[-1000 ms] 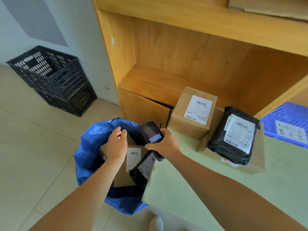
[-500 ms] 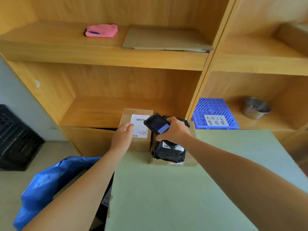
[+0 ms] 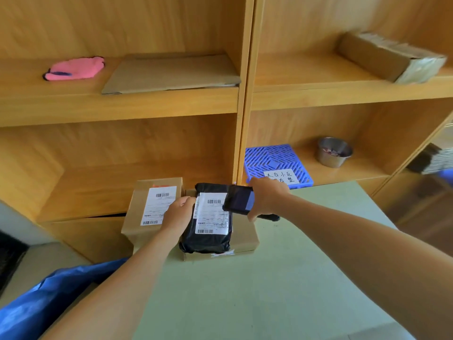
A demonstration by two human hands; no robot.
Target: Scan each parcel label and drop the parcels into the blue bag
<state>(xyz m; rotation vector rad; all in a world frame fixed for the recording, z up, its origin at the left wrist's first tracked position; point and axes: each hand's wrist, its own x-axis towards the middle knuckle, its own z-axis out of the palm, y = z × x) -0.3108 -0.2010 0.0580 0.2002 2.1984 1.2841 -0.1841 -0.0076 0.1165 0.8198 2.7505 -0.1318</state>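
A black plastic parcel (image 3: 208,239) with a white label lies on a flat cardboard box (image 3: 245,239) at the far edge of the green table (image 3: 245,290). My left hand (image 3: 177,213) grips the black parcel's left edge. A taller cardboard parcel (image 3: 147,207) with a label stands just left of it. My right hand (image 3: 266,196) holds a black handheld scanner (image 3: 239,201) over the parcel's upper right corner, screen up. The blue bag (image 3: 36,303) sits low at the left, its inside hidden.
Wooden shelves rise behind the table. On them lie a pink cloth (image 3: 76,68), a flat cardboard sheet (image 3: 171,72), a blue plastic grid (image 3: 277,163) with a handwritten note, a metal cup (image 3: 334,152) and a taped box (image 3: 392,58). A black crate (image 3: 9,256) edge shows at far left.
My left hand left the blue bag, reached up past the tall cardboard parcel and now grips the black parcel. My right hand carried the scanner from the bag to above that parcel.
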